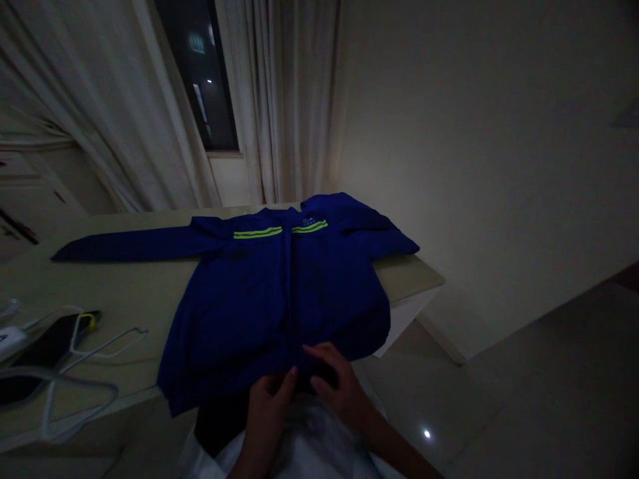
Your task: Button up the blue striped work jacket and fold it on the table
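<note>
A dark blue jacket with two neon yellow-green chest stripes lies front-up on a pale table. One sleeve stretches out to the left; the other is folded in at the right. My left hand and my right hand meet at the jacket's bottom hem in the middle. Both pinch the hem at the front opening, fingers closed. The room is dim, so what exactly sits between the fingertips is hard to make out.
White plastic hangers lie on the table's left part, over a dark flat object. The table's right corner juts toward a plain wall. Curtains and a dark window stand behind. Tiled floor at right.
</note>
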